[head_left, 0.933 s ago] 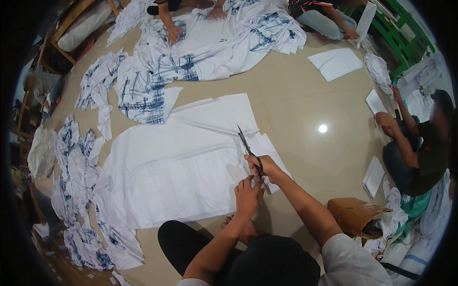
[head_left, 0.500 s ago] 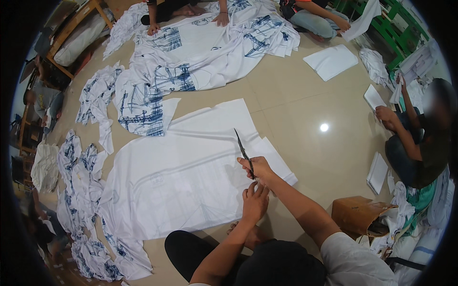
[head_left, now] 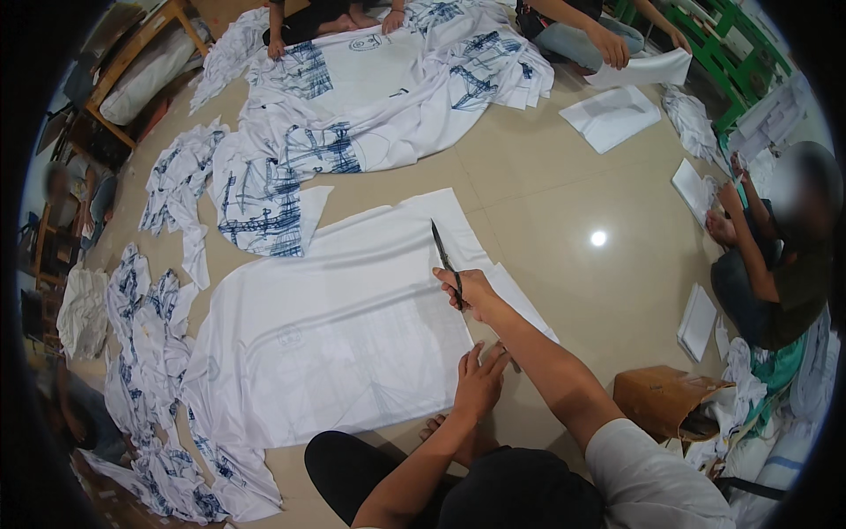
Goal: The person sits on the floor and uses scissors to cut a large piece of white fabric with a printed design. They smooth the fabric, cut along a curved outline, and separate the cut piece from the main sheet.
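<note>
Tapering dark scissors (head_left: 443, 256) over creased white cloth (head_left: 335, 344)

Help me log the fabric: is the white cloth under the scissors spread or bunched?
Spread: the cloth lies broad and mostly flat on the floor, with shallow creases. I cannot tell whether it is doubled.

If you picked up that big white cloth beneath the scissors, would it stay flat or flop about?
Likely floppy: the white cloth lies in soft folds on the floor. Probably light for its size: it looks thin, a faint emblem seeming to show through.
</note>
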Motion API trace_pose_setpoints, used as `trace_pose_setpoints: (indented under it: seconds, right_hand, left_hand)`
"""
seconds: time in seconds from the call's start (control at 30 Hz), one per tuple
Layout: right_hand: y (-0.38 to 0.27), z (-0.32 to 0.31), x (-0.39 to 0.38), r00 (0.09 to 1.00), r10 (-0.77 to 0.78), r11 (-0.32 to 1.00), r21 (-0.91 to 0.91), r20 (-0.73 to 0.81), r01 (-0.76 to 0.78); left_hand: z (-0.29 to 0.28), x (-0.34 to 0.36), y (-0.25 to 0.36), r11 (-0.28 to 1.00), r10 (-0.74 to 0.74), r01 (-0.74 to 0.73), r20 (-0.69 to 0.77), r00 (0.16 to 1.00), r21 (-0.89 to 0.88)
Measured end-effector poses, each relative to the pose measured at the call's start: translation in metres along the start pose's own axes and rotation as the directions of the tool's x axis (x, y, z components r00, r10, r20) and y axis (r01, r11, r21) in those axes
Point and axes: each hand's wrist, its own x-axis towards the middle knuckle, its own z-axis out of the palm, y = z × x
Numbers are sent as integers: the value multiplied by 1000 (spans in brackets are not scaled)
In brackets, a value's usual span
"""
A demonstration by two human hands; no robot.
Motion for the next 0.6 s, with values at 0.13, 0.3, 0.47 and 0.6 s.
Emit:
trace_pose_setpoints:
  seconds: [0.13,0.3,0.47,0.6]
  right_hand:
    - [-8,4,6,999,27,999,-35,28,-26]
    - [-27,4,27,1000,-7,998,61,28,5]
    - [-36,14,36,999,2,999,39,33,-4]
    - [-47,10,50,998,-19,997,80,58,14]
  left_hand:
    - [0,-2,0,1000,-6,5,41,999,15]
    - [-1,-2,7,999,15,-14,36,999,-33]
    - [-4,-5,6,1000,-2,4,86,996,-13]
    - [-4,-10,12,999,45,-47,149,988,9]
